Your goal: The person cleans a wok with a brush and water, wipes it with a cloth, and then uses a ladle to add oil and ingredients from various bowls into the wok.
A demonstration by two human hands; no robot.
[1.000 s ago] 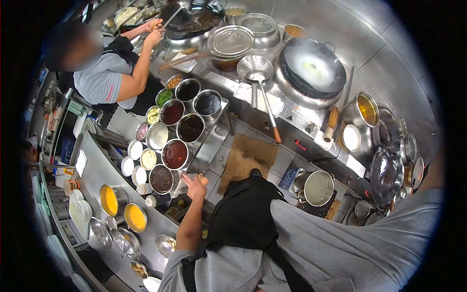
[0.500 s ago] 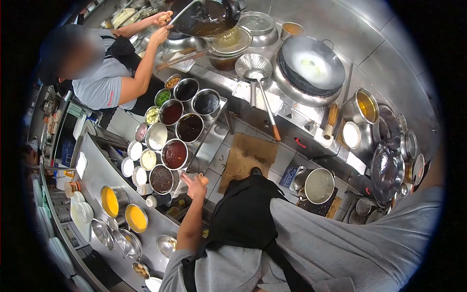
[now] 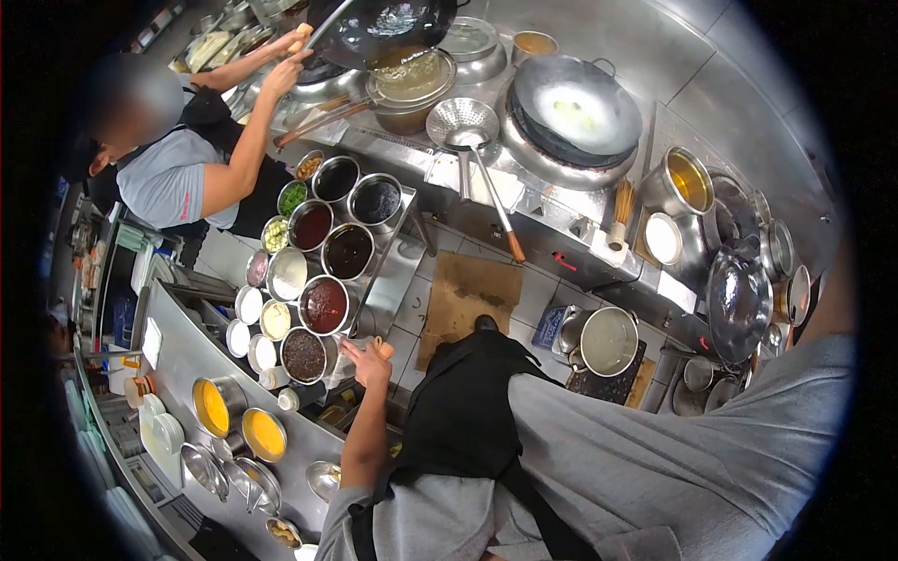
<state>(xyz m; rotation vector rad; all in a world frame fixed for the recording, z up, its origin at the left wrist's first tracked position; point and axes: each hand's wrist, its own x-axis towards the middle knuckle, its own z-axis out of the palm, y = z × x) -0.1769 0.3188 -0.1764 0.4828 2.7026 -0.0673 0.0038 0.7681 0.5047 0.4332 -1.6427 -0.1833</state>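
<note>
My left hand [image 3: 368,363] is closed around a tool whose rounded wooden handle end [image 3: 384,349] shows above the fingers; the rest of the tool cannot be made out. The hand is beside the near corner of a rack of metal pots, close to a pot of dark, grainy sauce [image 3: 305,356] and a pot of red sauce [image 3: 325,306]. My right forearm [image 3: 828,304] reaches out past the right edge, so the right hand is out of sight.
A co-worker [image 3: 178,178] tilts a dark wok [image 3: 388,33] over a strainer pot [image 3: 410,84]. A steaming wok [image 3: 578,103] sits on the range. A perforated skimmer [image 3: 463,124] overhangs the range edge. On the floor stand a large pot [image 3: 608,342] and cardboard [image 3: 468,297].
My view has shifted, so most of the scene sits slightly further left. Liquid now runs from the co-worker's tilted wok into the strainer pot. My left hand keeps its grip near the rack.
</note>
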